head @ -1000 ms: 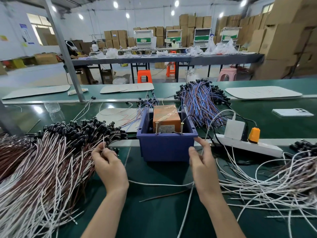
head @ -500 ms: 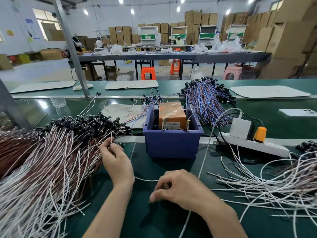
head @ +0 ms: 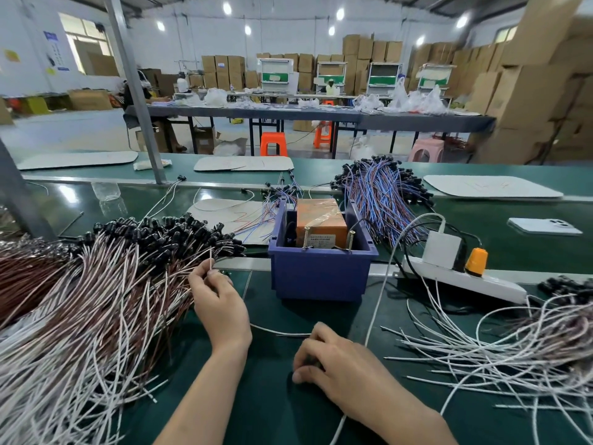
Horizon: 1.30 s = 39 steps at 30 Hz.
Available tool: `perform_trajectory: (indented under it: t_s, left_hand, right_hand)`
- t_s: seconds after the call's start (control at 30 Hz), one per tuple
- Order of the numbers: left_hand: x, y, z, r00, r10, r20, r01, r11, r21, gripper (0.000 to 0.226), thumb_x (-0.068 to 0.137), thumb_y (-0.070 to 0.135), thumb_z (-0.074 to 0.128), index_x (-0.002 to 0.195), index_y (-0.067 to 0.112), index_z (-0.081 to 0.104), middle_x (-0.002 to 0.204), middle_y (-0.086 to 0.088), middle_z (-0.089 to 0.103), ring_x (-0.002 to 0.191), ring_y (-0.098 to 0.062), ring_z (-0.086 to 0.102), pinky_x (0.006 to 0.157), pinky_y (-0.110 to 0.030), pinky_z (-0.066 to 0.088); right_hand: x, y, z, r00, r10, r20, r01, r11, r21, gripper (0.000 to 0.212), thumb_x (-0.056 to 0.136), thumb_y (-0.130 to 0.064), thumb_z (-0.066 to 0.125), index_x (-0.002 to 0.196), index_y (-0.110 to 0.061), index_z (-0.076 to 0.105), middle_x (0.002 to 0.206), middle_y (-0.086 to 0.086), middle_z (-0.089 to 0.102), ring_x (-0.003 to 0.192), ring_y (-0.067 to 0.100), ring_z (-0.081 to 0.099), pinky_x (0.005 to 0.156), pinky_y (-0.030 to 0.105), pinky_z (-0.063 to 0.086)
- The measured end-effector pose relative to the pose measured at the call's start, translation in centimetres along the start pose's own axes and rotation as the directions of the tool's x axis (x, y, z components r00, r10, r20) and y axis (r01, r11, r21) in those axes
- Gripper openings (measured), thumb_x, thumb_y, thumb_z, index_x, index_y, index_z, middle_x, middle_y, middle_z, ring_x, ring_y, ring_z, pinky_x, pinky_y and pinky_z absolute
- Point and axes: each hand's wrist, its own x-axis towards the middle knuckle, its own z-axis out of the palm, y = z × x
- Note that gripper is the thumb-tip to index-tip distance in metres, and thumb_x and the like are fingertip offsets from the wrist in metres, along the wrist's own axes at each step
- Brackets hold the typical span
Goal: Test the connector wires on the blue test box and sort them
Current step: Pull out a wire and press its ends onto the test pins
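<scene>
Right hand (head: pixel 346 367), nearest: fingers curled onto the mat where a loose wire (head: pixel 279 331) ends; grip hidden, cannot tell. Left hand (head: pixel 218 303) pinches one white wire (head: pixel 210 258) upright at the edge of the brown-and-white pile (head: pixel 96 300), black connectors on its far side. Beyond, centre: blue test box (head: pixel 321 274), holding a taped orange block (head: pixel 321 220) and two upright screws (head: pixel 306 236).

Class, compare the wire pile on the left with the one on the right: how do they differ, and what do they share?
The left pile is dense, brown and white; the right pile is sparser, mostly white. The left hand pinches a wire at the left pile; no hand touches the right pile. Both lie on the green belt with black connectors at their far ends.
</scene>
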Motion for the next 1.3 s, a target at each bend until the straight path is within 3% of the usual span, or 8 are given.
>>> perform_trajectory:
  t_s: [0.1, 0.2, 0.47, 0.6, 0.77, 0.9, 1.03, 1.3]
  left_hand:
    - [0.0, 0.1, 0.0, 1.000, -0.016, 0.002, 0.016, 1.000, -0.006, 0.017, 0.107, 0.016, 0.036, 0.117, 0.021, 0.050, 0.075, 0.004, 0.050, 0.055, 0.000, 0.044, 0.061, -0.020, 0.041]
    - [-0.1, 0.2, -0.1, 1.000, -0.023, -0.002, 0.023, 1.000, -0.004, 0.018, 0.107, 0.016, 0.036, 0.116, 0.021, 0.050, 0.074, 0.004, 0.050, 0.055, 0.001, 0.044, 0.060, -0.018, 0.041]
    - [-0.2, 0.3, -0.1, 1.000, -0.020, 0.000, 0.020, 1.000, -0.016, 0.017, 0.107, 0.014, 0.036, 0.116, 0.020, 0.049, 0.073, 0.004, 0.048, 0.053, 0.001, 0.042, 0.057, -0.016, 0.039]
    - [-0.2, 0.3, -0.1, 1.000, -0.019, -0.008, 0.019, 1.000, -0.021, 0.018, 0.107, 0.016, 0.035, 0.117, 0.020, 0.050, 0.075, 0.004, 0.049, 0.055, 0.000, 0.043, 0.061, -0.019, 0.040]
    - [-0.1, 0.6, -0.2, 0.999, 0.004, -0.046, -0.006, 0.999, -0.048, 0.020, 0.106, 0.015, 0.035, 0.116, 0.023, 0.050, 0.079, 0.004, 0.050, 0.056, 0.001, 0.043, 0.061, -0.019, 0.040]
    - [0.3, 1.1, -0.5, 0.997, 0.015, -0.070, -0.021, 0.996, -0.087, 0.020, 0.105, 0.014, 0.035, 0.115, 0.022, 0.050, 0.077, 0.003, 0.047, 0.060, -0.007, 0.041, 0.060, -0.026, 0.037]
    - [0.5, 1.0, -0.7, 0.998, 0.004, -0.068, -0.011, 0.995, -0.099, 0.021, 0.105, 0.014, 0.033, 0.115, 0.022, 0.050, 0.078, 0.001, 0.047, 0.063, -0.011, 0.041, 0.062, -0.029, 0.037]
    - [0.3, 0.7, -0.5, 1.000, 0.025, -0.019, -0.026, 0.998, -0.055, 0.019, 0.106, 0.012, 0.035, 0.116, 0.018, 0.050, 0.077, 0.002, 0.047, 0.057, -0.001, 0.041, 0.059, -0.019, 0.038]
  right_hand:
    - [-0.2, 0.1, 0.2, 0.999, 0.014, -0.040, -0.014, 1.000, 0.003, 0.021, 0.098, -0.051, 0.054, 0.117, -0.043, 0.051, 0.106, -0.022, 0.037, 0.088, 0.004, 0.051, 0.074, 0.023, 0.033]
    - [-0.2, 0.1, 0.4, 0.997, 0.028, -0.077, -0.027, 1.000, 0.011, 0.020, 0.100, -0.047, 0.054, 0.117, -0.038, 0.061, 0.114, -0.019, 0.042, 0.098, 0.006, 0.056, 0.076, 0.023, 0.034]
    - [-0.6, 0.4, 0.9, 0.970, 0.038, -0.241, -0.003, 0.989, 0.147, 0.013, 0.102, -0.035, 0.058, 0.112, -0.035, 0.066, 0.113, -0.024, 0.048, 0.095, 0.004, 0.061, 0.085, 0.025, 0.048]
    - [-0.5, 0.3, 0.8, 0.909, 0.114, -0.400, -0.082, 0.992, 0.096, 0.026, 0.105, -0.040, 0.049, 0.129, -0.037, 0.059, 0.124, -0.025, 0.047, 0.091, 0.008, 0.062, 0.080, 0.025, 0.050]
    - [0.0, -0.2, 1.0, 0.928, 0.229, -0.292, -0.252, 0.967, -0.041, 0.037, 0.107, -0.047, 0.037, 0.140, -0.035, 0.051, 0.137, -0.015, 0.047, 0.108, 0.018, 0.064, 0.086, 0.033, 0.051]
    - [0.2, -0.4, 1.2, 0.932, 0.265, -0.247, -0.301, 0.946, -0.120, 0.036, 0.106, -0.051, 0.037, 0.136, -0.038, 0.052, 0.135, -0.014, 0.045, 0.103, 0.021, 0.065, 0.080, 0.035, 0.050]
    - [0.5, -0.6, 1.4, 0.902, 0.306, -0.303, -0.354, 0.928, -0.117, 0.041, 0.107, -0.051, 0.032, 0.140, -0.036, 0.050, 0.128, -0.010, 0.048, 0.100, 0.022, 0.066, 0.075, 0.034, 0.046]
    - [1.3, -1.6, 0.7, 0.869, 0.390, -0.304, -0.435, 0.895, -0.098, 0.025, 0.108, -0.043, 0.040, 0.124, -0.030, 0.054, 0.123, -0.004, 0.049, 0.096, 0.026, 0.066, 0.068, 0.033, 0.035]
